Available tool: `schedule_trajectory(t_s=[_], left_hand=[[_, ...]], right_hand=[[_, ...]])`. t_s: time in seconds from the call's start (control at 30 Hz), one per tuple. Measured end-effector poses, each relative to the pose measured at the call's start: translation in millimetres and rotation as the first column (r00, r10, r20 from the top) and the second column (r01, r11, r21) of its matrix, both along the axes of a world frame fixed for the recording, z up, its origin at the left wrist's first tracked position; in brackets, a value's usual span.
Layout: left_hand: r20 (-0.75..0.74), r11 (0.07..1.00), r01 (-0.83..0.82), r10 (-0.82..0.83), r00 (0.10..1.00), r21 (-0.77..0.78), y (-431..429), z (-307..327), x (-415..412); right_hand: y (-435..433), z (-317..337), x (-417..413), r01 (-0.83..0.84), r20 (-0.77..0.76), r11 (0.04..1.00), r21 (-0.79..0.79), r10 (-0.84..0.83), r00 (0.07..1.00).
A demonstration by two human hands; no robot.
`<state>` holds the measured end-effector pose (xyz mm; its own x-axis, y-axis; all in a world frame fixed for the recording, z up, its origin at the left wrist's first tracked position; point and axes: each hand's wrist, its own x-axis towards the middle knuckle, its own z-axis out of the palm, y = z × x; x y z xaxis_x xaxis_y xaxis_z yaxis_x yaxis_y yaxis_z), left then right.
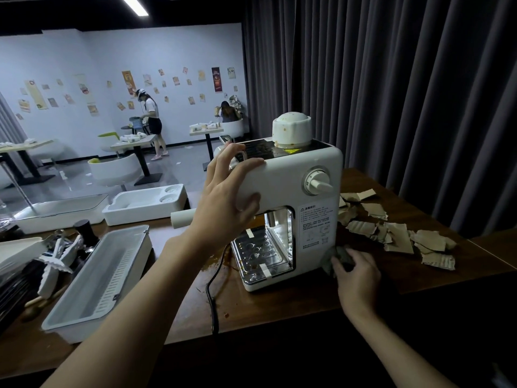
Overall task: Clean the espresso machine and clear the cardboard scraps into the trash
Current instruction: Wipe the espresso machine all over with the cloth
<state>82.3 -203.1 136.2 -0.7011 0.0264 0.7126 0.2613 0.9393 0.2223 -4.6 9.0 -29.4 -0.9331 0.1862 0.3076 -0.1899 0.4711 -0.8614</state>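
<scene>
A white espresso machine stands on the dark wooden counter, with a stained cap on top and a shiny drip tray below. My left hand grips its upper left corner. My right hand presses a grey cloth against the machine's lower right side. Torn cardboard scraps lie scattered on the counter to the right of the machine. Brown spill marks stain the counter by the machine's black cable.
A long white plastic tray lies at the left, with a pile of utensils beyond it. White foam packing trays sit at the counter's far edge. Dark curtains hang behind. Two people work at café tables in the far room.
</scene>
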Motion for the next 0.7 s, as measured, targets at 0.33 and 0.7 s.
schedule_trajectory(t_s=[0.33,0.7], left_hand=[[-0.004,1.0,-0.024,0.024,1.0,0.004,4,0,2],[0.013,1.0,-0.031,0.031,0.999,-0.004,4,2,3]], right_hand=[[-26,-7,34,-0.075,0.007,0.996,-0.057,0.075,0.997],[-20,7,16,0.022,0.031,0.976,-0.217,-0.016,0.999]])
